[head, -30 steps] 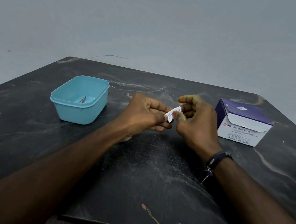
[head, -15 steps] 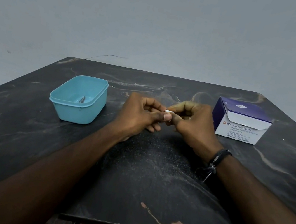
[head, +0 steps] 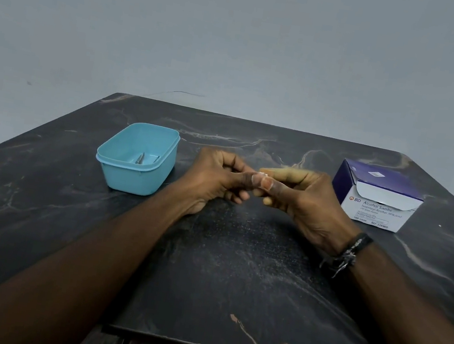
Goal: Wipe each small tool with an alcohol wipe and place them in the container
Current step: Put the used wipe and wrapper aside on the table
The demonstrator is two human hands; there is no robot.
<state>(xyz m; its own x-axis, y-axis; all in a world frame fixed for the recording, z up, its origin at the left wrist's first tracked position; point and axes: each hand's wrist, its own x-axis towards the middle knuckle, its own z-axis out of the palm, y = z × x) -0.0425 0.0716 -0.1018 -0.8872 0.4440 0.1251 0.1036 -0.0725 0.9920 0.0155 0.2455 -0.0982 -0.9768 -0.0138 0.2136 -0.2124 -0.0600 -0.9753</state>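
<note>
1. The left hand (head: 216, 177) and right hand (head: 302, 197) meet thumb to thumb above the dark marbled table (head: 233, 277), fingers curled.
2. Both pinch a small white wipe packet (head: 262, 174).
3. Small metal tools (head: 140, 158) lie in the light-blue plastic container (head: 134, 178), left of the hands.

- The desk (head: 233, 277) is dark stone-patterned with pale veins.
- A light blue container (head: 137, 159) stands on its far left part.
- A purple-and-white box of alcohol swabs (head: 376, 197) stands on its far right, well apart.

Hands pinching wipe (head: 263, 174), blue container (head: 138, 157)
</note>
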